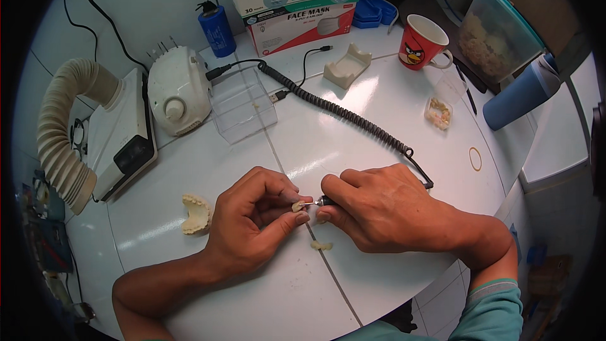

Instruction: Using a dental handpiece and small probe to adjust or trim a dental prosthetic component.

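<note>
Left hand point(252, 218) pinches tooth piece point(297, 206); right hand point(379, 205) holds handpiece point(322, 201).

bare hands point(252, 221), forearms — teal sleeve point(489, 309)

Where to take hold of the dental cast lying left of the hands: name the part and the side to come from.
Take the dental cast across its outer flanks from above. It lies flat on the white table, teeth up, arch open rightward toward the left hand, so the sides are free and the ridged top likely is not.
</note>
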A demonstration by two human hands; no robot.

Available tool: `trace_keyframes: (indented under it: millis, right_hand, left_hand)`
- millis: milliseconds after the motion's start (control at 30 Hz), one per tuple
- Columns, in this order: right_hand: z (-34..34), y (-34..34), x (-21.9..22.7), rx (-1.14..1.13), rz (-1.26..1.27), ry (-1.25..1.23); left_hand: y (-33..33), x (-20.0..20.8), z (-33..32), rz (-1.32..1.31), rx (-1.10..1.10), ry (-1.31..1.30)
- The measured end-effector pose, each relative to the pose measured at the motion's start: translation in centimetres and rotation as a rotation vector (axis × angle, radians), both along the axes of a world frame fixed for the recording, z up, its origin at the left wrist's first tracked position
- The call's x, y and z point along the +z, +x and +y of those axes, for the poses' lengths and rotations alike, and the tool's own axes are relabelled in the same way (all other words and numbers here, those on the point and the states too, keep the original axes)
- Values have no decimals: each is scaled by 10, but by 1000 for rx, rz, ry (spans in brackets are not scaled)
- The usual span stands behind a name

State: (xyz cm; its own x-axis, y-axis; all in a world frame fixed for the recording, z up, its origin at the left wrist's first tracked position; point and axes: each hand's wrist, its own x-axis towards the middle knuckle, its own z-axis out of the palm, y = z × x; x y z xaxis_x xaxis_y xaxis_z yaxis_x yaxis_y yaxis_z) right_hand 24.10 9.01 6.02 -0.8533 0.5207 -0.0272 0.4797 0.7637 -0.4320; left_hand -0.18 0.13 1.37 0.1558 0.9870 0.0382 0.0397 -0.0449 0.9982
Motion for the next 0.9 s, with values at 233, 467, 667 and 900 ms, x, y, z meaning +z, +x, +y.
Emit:
trace_keyframes:
  millis: [233,467,667,900]
  right_hand:
    - [-1,-1,0,4,-15,-5]
    - [-1,0,2,-15,-56,-8]
    - [-2,0,3,-22,-69,-3]
    - [-7,-1,6,-45,-76,4]
  left_hand:
    - [-3,4,0,48,-17,2]
    - [1,2,-2,95,34,31]
    - [1,0,-2,100,44,28]
    - [-1,0,-5,48,28,-2]
